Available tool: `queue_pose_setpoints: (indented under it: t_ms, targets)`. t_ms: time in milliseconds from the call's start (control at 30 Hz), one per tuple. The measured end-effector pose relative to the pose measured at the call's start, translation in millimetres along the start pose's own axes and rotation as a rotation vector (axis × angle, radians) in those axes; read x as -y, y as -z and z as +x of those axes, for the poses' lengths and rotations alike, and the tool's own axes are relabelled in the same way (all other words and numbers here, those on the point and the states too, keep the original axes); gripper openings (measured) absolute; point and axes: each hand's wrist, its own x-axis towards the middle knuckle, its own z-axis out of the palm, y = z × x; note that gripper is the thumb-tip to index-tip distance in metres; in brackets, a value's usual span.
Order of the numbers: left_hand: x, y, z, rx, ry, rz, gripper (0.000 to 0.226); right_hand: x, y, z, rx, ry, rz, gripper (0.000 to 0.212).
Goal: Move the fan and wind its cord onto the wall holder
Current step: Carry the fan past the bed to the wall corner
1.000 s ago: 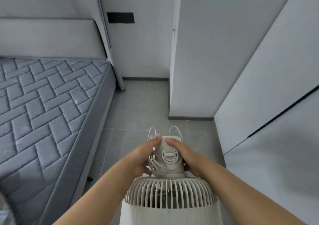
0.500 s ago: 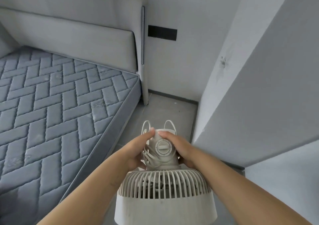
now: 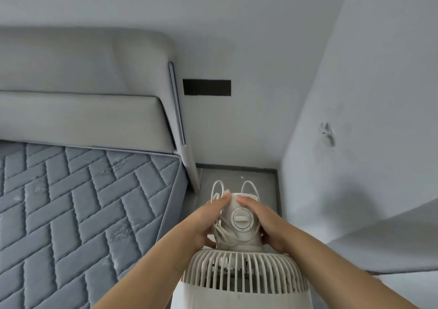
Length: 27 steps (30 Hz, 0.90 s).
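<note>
I carry a white fan point(image 3: 241, 268) low in front of me, its slatted cage toward me and its motor housing with a round dial pointing away. My left hand point(image 3: 208, 218) grips the housing's left side and presses the bundled white cord point(image 3: 219, 231) against it; two cord loops stick out past the housing. My right hand point(image 3: 265, 221) clasps the housing's right side. A small clear wall holder point(image 3: 327, 134) is fixed on the grey wall ahead to the right, well above the fan.
A bed with a grey quilted mattress point(image 3: 78, 204) and padded headboard point(image 3: 83, 90) fills the left. A narrow strip of grey floor point(image 3: 237, 173) runs between bed and right-hand wall. A black panel point(image 3: 206, 87) sits on the far wall.
My view has tilted up and turned left toward the corner; the wall holder has come closer and lies further right. Both hands keep the same grip on the fan.
</note>
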Motion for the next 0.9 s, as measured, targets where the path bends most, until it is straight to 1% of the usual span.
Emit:
queue_pose_setpoints:
  t_ms: [133, 267, 400, 533, 600, 700, 900]
  targets:
    - [-74.1, 14.6, 47.5, 0.059, -0.010, 0.116, 0.083, 39.8, 18.9, 46.7, -0.083, 0.006, 0.110, 0.070]
    - [-149.5, 21.4, 105.4, 0.122, -0.012, 0.275, 0.061, 72.2, 42.6, 105.6, -0.154, 0.033, 0.312, 0.064]
    - [-197.7, 25.4, 154.8, 0.170, 0.020, 0.368, 0.055, 95.4, 56.9, 144.6, -0.185, 0.070, 0.478, 0.054]
    - [-233.0, 25.7, 208.0, 0.251, 0.045, 0.474, 0.057, 113.1, 70.0, 176.6, -0.201, 0.155, 0.690, 0.049]
    - [-248.1, 24.4, 237.2, 0.290, 0.070, 0.539, 0.064, 120.2, 77.4, 194.3, -0.241, 0.192, 0.768, 0.046]
    - [-267.5, 20.0, 276.3, 0.333, 0.139, 0.629, 0.083, 130.0, 85.6, 216.0, -0.347, 0.230, 0.873, 0.049]
    - [-305.5, -3.5, 332.0, 0.497, 0.187, 0.887, 0.093, 137.8, 92.1, 257.5, -0.608, 0.268, 1.061, 0.046]
